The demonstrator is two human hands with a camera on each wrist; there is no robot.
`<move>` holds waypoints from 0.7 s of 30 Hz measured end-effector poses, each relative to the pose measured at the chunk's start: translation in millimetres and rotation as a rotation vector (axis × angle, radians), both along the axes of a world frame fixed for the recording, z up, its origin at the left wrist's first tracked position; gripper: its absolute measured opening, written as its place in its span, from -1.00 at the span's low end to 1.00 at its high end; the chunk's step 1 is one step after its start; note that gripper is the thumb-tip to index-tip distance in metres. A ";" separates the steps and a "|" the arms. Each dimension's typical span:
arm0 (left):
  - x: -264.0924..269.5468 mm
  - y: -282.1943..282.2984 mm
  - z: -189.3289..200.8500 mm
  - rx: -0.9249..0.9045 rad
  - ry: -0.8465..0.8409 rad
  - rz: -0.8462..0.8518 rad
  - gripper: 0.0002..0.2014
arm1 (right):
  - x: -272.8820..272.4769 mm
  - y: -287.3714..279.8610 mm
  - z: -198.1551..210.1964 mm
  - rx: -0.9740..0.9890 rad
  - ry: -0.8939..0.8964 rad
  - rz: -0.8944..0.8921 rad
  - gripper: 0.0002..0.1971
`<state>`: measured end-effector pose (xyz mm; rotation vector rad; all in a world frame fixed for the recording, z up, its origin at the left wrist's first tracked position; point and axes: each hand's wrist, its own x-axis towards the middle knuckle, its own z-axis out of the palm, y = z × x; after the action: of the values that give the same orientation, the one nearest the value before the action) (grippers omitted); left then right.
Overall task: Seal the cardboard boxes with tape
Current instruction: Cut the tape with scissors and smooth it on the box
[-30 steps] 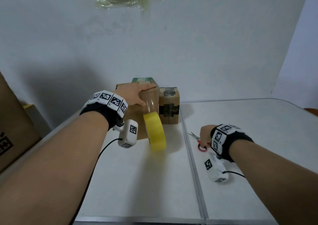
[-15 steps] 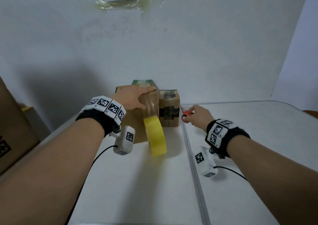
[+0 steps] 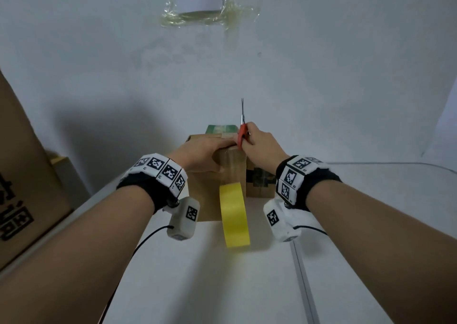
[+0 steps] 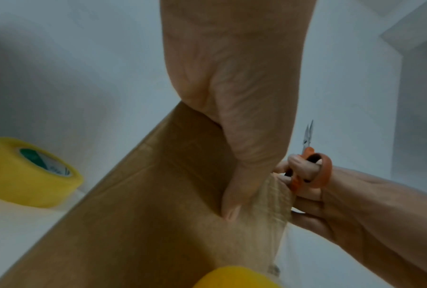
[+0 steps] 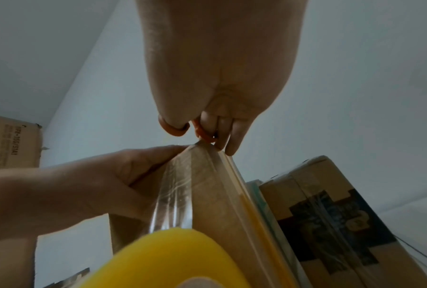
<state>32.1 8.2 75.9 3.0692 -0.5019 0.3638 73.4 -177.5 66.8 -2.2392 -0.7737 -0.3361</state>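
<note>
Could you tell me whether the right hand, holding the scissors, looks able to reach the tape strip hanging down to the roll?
Probably yes. The right hand holds the scissors at the box top, and the strip down to the roll hangs uncovered on the front; the left hand presses only the top.

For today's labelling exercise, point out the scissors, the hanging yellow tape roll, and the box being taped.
scissors (image 3: pixel 242 134), head view, on the red handle.
yellow tape roll (image 3: pixel 234 216), head view, on its outer yellow band.
cardboard box (image 4: pixel 138 204), left wrist view, on its bare brown side.
</note>
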 end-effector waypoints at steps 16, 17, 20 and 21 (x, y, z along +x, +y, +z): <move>-79.1 3.1 -31.9 -1.048 0.066 0.380 -0.90 | -7.7 -1.6 -0.5 -0.207 -0.156 -0.045 -0.63; -83.6 -6.2 -34.2 -0.989 0.236 0.397 -0.90 | -8.7 -1.7 -0.5 -0.207 -0.158 -0.040 -0.63; -83.6 -29.1 -45.5 -1.023 0.404 0.429 -0.66 | -12.3 -0.7 -0.2 -0.219 -0.169 -0.044 -0.62; -82.7 -35.1 -47.6 -1.082 0.429 0.419 -0.60 | -14.0 -1.2 0.2 -0.232 -0.172 -0.046 -0.60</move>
<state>-50.5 -26.9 28.3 2.0479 0.2935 -0.0487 59.4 -178.6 67.1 -2.4721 -0.8910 -0.4886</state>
